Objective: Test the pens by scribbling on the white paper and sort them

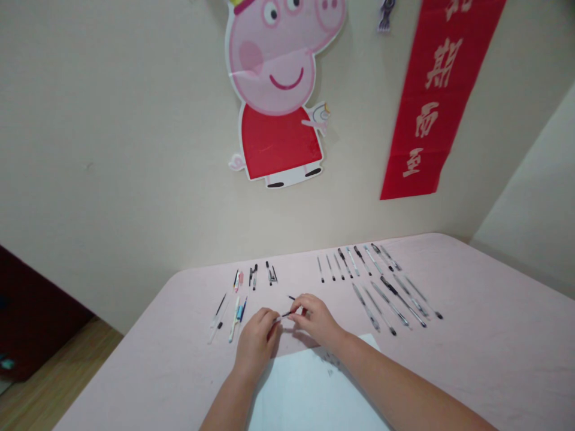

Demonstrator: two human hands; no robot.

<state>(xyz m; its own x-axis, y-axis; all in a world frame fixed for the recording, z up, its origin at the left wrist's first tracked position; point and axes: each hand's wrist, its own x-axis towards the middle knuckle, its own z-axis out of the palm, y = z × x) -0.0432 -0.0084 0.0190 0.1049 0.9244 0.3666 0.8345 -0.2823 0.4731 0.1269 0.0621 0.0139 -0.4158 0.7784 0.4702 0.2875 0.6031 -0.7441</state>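
Slim pen [284, 314] bridges left grip [256, 342], right grip [317, 320]

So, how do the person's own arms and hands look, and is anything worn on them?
Both are bare. The left hand and right hand have no gloves, and no ring shows. The left forearm and right forearm show no sleeve, watch or bracelet up to the edge of the picture. The nails are too small to tell.
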